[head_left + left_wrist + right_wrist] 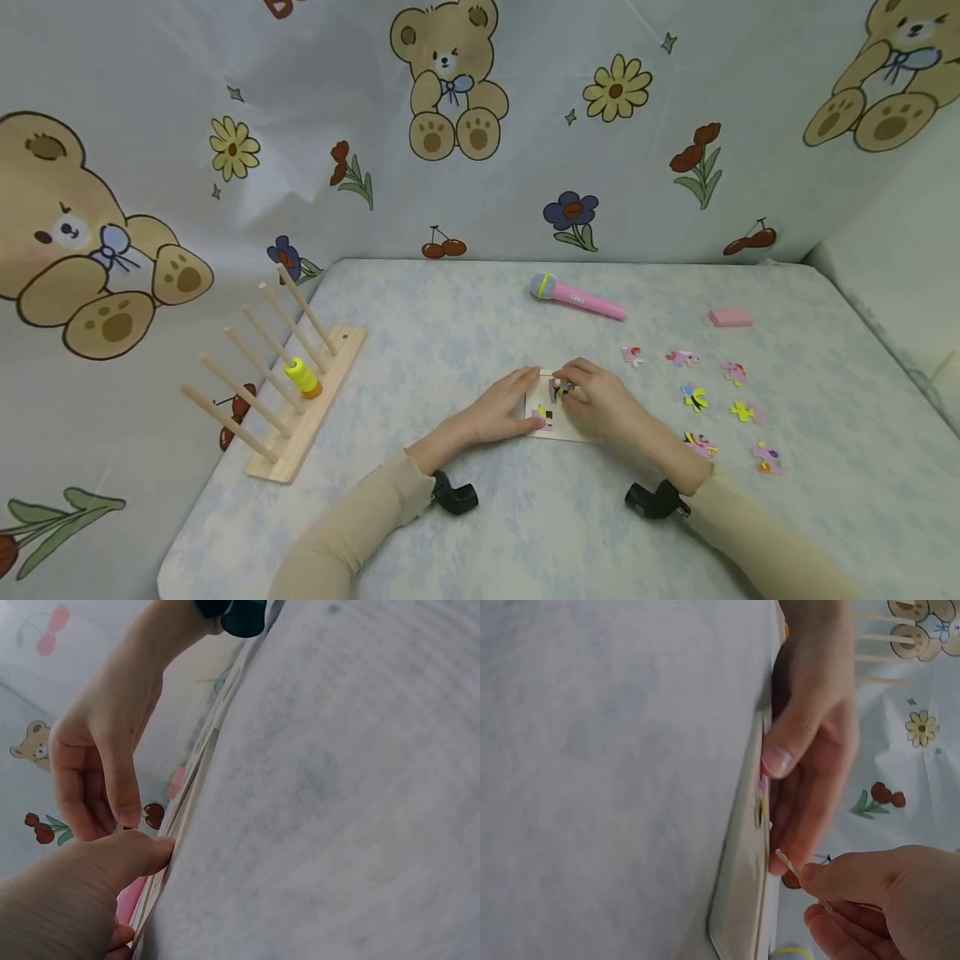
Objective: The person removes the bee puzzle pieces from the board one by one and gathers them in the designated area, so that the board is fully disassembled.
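Note:
A pale wooden puzzle board [564, 431] lies on the table, with a pink, yellow and black jigsaw piece [542, 417] in its near left corner. My left hand [501, 409] holds the board by its left side; the thumb [778, 759] is at the near corner and the fingers reach along to the far one. Over the board, my right hand [606, 403] pinches a jigsaw piece [558, 388] between thumb and fingers. The right wrist view shows this held piece [799, 876] nearly edge-on, tilted and just off the board. Part of the board is hidden under the right hand.
Several loose jigsaw pieces [696, 398] are spread right of the board. Behind them sits a pink block [731, 317]. A pink toy microphone [585, 300] lies at the back. To the left stands a wooden peg rack [303, 433] with yellow and orange rings [302, 375].

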Demonstrator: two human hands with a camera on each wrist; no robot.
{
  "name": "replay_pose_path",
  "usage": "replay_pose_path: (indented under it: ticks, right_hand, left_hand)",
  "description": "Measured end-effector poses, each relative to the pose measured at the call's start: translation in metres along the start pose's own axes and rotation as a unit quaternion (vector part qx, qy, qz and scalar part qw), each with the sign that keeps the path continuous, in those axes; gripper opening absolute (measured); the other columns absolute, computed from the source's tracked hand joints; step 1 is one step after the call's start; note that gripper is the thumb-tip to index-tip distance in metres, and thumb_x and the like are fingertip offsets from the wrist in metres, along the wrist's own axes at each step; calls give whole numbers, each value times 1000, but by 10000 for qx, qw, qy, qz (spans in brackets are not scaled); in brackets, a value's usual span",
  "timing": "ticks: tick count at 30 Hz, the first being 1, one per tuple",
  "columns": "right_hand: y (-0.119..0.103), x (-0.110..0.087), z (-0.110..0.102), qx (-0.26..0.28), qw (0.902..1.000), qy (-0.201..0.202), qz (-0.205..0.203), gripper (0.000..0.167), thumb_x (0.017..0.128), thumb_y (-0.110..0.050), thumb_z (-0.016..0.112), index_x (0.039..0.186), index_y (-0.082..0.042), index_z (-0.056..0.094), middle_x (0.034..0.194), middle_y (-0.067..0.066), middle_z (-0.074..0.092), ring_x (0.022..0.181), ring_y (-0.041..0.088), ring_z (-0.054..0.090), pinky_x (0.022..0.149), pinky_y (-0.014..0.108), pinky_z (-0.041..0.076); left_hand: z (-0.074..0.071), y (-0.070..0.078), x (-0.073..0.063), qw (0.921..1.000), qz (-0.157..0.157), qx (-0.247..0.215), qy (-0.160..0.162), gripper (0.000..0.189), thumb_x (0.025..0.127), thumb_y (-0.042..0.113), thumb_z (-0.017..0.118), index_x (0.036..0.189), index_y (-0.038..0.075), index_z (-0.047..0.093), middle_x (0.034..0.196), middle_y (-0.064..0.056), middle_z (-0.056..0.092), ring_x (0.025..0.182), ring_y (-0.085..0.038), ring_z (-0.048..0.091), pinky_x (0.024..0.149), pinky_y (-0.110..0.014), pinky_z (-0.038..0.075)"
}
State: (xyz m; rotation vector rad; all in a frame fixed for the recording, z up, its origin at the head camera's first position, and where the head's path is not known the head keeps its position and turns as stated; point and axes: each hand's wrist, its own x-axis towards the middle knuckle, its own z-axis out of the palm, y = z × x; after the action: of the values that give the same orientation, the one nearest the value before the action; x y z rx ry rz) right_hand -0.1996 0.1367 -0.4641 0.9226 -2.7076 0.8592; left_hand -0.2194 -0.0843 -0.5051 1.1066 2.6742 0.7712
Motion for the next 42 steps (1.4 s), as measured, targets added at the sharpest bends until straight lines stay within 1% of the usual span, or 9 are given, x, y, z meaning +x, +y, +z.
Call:
replay_pose_path:
  ticks: [6, 9, 12, 17, 24, 28, 32, 38, 42]
  right_hand:
    - [37, -19, -37, 230, 9975, 655, 105, 29, 78, 0, 74, 106, 3, 67, 102, 12, 65, 86, 27, 66, 73, 40, 54]
    - [55, -34, -54, 47, 9959, 860, 274, 28, 78, -1, 75, 105, 1, 68, 101, 10, 66, 86, 28, 65, 72, 43, 53]
    - [67, -47, -65, -45, 9957, 750, 545, 26, 79, -4, 75, 104, -1, 69, 99, 9, 67, 87, 29, 64, 73, 46, 52]
    - [81, -59, -68, -23, 9943, 236, 1037, 28, 80, -7, 74, 106, 0, 69, 98, 11, 68, 87, 28, 64, 73, 43, 53]
    - [85, -60, -64, -70, 9954, 6, 951, 26, 79, -1, 73, 105, 4, 68, 96, 12, 67, 86, 28, 64, 72, 38, 54]
    - [78, -58, -64, -112, 9954, -66, 948, 29, 80, -1, 72, 108, 5, 66, 99, 14, 67, 88, 30, 64, 74, 41, 53]
    - [52, -46, -59, 223, 9965, -38, 802, 33, 81, -4, 72, 113, 4, 65, 105, 16, 66, 92, 31, 63, 77, 44, 52]
    - [4, -25, -23, 887, 9944, -555, 166, 36, 86, -14, 70, 118, 2, 63, 111, 14, 65, 96, 29, 63, 81, 42, 52]
    - [-11, -17, 0, 714, 9947, -728, -121, 40, 85, -17, 71, 118, 3, 62, 112, 11, 65, 102, 26, 61, 85, 43, 49]
  left_hand:
    - [-4, 1, 2, 9999, -72, 60, -118, 82, 91, 42, 57, 150, 0, 17, 152, -14, 23, 139, -25, 20, 111, -36, 21]
    - [-4, 2, 2, 9999, -68, 85, -90, 81, 92, 42, 56, 150, 1, 17, 152, -14, 23, 139, -24, 20, 111, -36, 21]
    - [-4, 3, 2, 9999, -67, 70, -69, 81, 92, 41, 56, 150, 1, 17, 152, -14, 23, 139, -24, 20, 111, -37, 20]
    - [-4, 4, 2, 10000, -42, -6, -73, 82, 91, 40, 57, 150, 1, 16, 152, -15, 23, 139, -25, 20, 111, -36, 20]
    - [-4, 6, 3, 10000, -43, -18, -73, 81, 92, 41, 56, 150, 1, 16, 153, -14, 22, 139, -24, 19, 111, -35, 20]
    - [-3, 5, 2, 10000, -29, -60, -68, 82, 92, 41, 57, 150, 1, 16, 152, -14, 22, 139, -24, 19, 111, -36, 20]
    - [-3, 3, 1, 10000, -29, -51, -62, 81, 92, 40, 57, 150, 1, 16, 152, -14, 23, 139, -23, 20, 111, -35, 20]
    - [-5, 0, 0, 9997, 63, -237, -59, 78, 94, 40, 54, 150, 0, 17, 152, -14, 24, 139, -23, 21, 110, -35, 21]
    - [-8, -3, 0, 9993, 166, -293, -163, 76, 95, 40, 52, 150, 1, 17, 152, -14, 24, 139, -22, 21, 110, -35, 21]
